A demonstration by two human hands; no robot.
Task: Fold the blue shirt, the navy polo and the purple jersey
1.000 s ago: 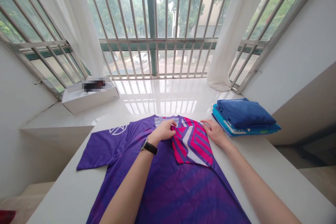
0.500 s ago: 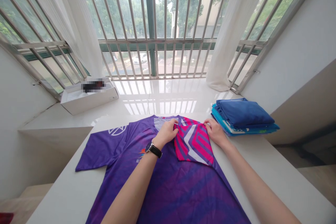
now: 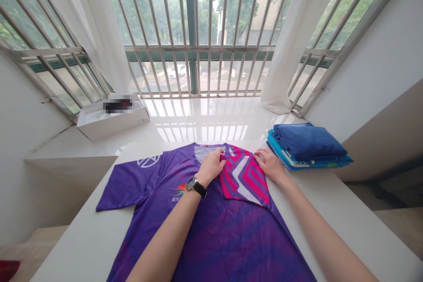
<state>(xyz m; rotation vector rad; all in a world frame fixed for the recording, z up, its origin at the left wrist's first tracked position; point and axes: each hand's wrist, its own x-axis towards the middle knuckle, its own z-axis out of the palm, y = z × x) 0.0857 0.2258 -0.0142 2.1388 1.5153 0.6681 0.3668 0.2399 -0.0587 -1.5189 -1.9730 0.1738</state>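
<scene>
A purple T-shirt [image 3: 218, 233] lies spread on the white table, its collar toward the window. One sleeve [image 3: 142, 180] stretches out flat to the left. The other sleeve [image 3: 246, 180], with a pink and white pattern, is folded inward over the chest. My left hand [image 3: 211, 168], a black-strapped watch on its wrist, has its fingers closed on the folded sleeve's inner upper corner beside the collar. My right hand [image 3: 270, 165] holds the fold at the shoulder edge, fingers bent. Both hands partly hide the cloth beneath their fingertips.
To the right, a stack of folded blue clothes [image 3: 309, 145] sits close to my right hand. A white box [image 3: 114, 121] with a blurred dark item rests on the sill at left. Barred windows and white curtains [image 3: 284, 53] border the back.
The folded sleeve lies slightly flatter, and my right fingers have shifted a little left along its upper edge. My left hand stays near the collar. The view has tilted slightly.
</scene>
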